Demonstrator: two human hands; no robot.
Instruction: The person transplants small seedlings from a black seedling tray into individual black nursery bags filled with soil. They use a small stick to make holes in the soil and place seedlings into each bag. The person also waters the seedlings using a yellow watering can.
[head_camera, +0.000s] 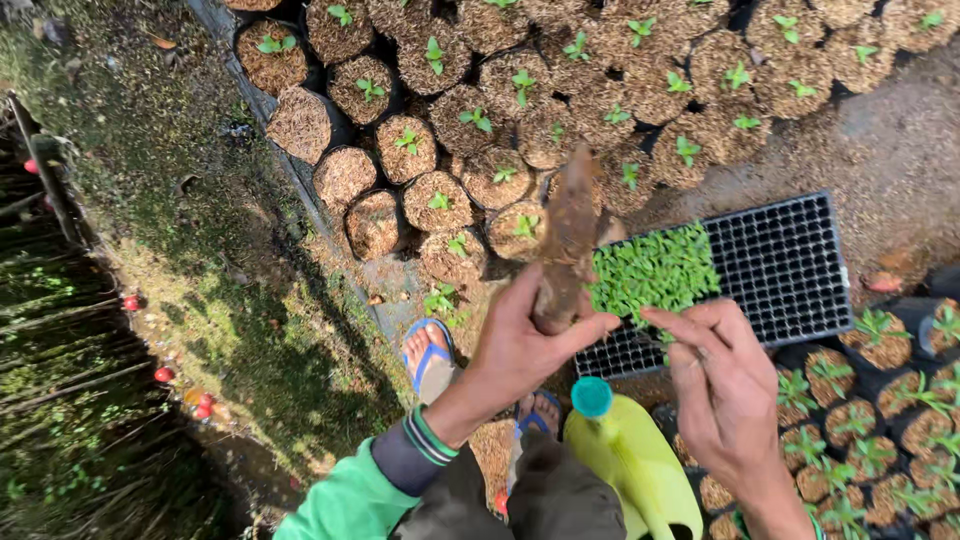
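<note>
Above the black seedling tray (790, 262), the left hand (520, 345) grips a wooden stick (567, 240); right hand (722, 385) pinched, contents unclear.

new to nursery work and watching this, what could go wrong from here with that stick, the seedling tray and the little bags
1. The left hand holds the wooden stick right above the seedling tray; a slip could crush the green seedlings.
2. The right hand seems to pinch something tiny; whether it is a seedling is unclear, but one could easily snap or drop.
3. The sandalled foot stands close to the filled bags; a step could tip one.
</note>
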